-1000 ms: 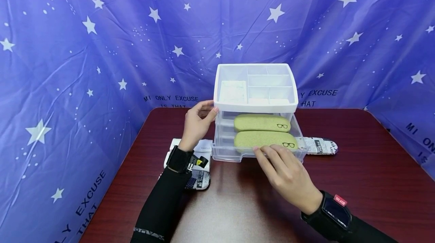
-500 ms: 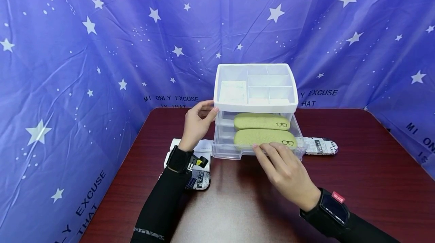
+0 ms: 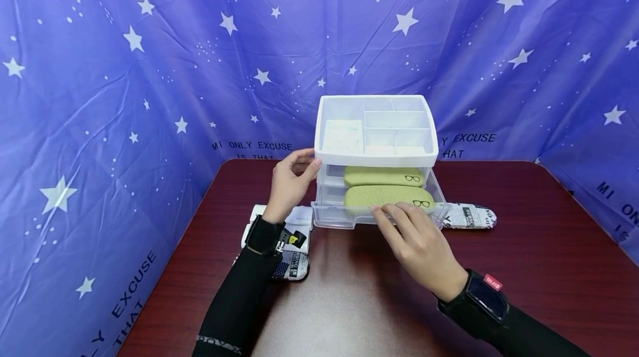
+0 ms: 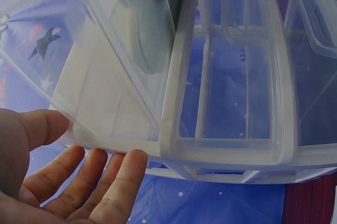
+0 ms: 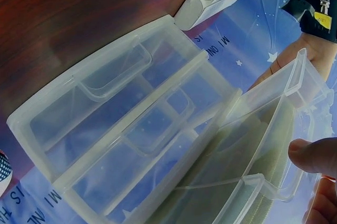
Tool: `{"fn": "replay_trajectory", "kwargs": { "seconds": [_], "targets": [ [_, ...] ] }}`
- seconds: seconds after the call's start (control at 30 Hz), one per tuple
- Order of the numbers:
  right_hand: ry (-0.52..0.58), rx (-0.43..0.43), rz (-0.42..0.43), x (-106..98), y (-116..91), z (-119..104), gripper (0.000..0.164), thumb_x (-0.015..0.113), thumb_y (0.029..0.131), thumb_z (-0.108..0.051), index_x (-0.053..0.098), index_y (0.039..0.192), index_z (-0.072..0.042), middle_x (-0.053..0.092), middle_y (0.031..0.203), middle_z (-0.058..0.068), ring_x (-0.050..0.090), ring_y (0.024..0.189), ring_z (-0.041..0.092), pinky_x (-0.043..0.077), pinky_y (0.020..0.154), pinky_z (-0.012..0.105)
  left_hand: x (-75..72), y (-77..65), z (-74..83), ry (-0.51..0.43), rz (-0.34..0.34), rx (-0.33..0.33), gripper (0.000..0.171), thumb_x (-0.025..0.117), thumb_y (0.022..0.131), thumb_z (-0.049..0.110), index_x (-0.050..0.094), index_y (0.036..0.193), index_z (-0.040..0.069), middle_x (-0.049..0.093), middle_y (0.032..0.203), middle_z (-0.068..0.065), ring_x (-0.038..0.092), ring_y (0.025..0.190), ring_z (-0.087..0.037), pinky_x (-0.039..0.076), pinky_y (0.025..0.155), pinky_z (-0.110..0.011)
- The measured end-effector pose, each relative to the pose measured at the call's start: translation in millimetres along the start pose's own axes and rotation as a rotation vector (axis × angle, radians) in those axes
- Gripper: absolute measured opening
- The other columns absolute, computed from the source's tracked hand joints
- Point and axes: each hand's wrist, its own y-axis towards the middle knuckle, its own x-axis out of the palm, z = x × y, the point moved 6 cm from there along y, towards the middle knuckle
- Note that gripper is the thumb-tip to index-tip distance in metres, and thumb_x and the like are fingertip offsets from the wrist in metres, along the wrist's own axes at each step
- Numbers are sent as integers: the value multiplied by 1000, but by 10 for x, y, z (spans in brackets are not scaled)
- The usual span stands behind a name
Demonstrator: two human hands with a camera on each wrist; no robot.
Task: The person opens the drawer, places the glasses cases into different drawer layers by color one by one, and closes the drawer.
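Observation:
A white-topped clear plastic drawer unit [image 3: 376, 158] stands on the table. Its upper drawer [image 3: 334, 216] is pulled out partway, with two yellow-green glasses cases [image 3: 381, 198] lying inside, one behind the other. My left hand [image 3: 291, 185] touches the unit's left side near the front corner; in the left wrist view, its fingertips [image 4: 134, 161] rest along the white frame. At the drawer's front panel is my right hand [image 3: 421, 249], its fingertips at the top edge. The right thumb [image 5: 310, 154] shows against the clear front in the right wrist view, while the other fingers are partly cut off there.
Left of the unit, white boxes [image 3: 302, 215] and a newsprint-patterned case [image 3: 294, 265] lie partly under my left wrist. Another newsprint-patterned case [image 3: 469, 216] lies at the unit's right side. A starry blue curtain [image 3: 279, 46] hangs behind the dark red table [image 3: 539, 246].
The upper drawer has slid inward a little, carrying both glasses cases further under the white top. My right hand has moved forward with it. My left hand stays at the unit's side.

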Motion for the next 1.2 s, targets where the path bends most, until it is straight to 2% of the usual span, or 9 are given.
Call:
{"fn": "replay_trajectory", "kwargs": {
  "seconds": [0.17,0.67,0.8,0.9,1.03,1.2],
  "targets": [
    [-7,3,-9,42,2,42,27,46,89,7,67,105,11,62,94,25,57,81,39,50,67,45,-3,1,3,-2,3,2,31,66,93,7,62,122,-5,67,100,-20,66,92,-29,58,74,-29],
    [-13,7,-22,117,4,111,28,45,89,8,67,106,11,61,95,25,57,82,39,51,68,45,-5,0,10,22,19,6,30,67,92,8,63,120,-4,67,100,-18,65,92,-28,56,76,-33],
    [-10,11,-20,132,2,121,28,44,90,8,67,105,11,61,95,25,57,82,39,51,68,45,5,45,-181,-24,17,-12,31,68,93,15,65,121,1,68,101,-14,66,91,-23,58,75,-31],
    [-13,12,-18,146,-3,128,28,44,91,7,67,105,11,61,95,25,57,82,39,51,68,45,10,53,-216,-70,19,-38,32,67,93,16,64,121,1,67,103,-15,66,92,-23,58,75,-29],
    [-14,16,-18,162,-3,139,28,44,92,7,67,106,11,61,96,25,57,82,39,51,69,46,5,18,-31,-91,23,-61,30,65,94,7,62,121,-6,66,104,-22,65,92,-29,58,74,-29],
    [-13,21,-30,187,1,154,28,43,92,7,67,106,11,61,96,25,57,83,39,50,69,45,3,9,9,-102,22,-82,30,65,94,6,62,121,-7,66,104,-23,65,92,-30,58,75,-29]
  ]
}}
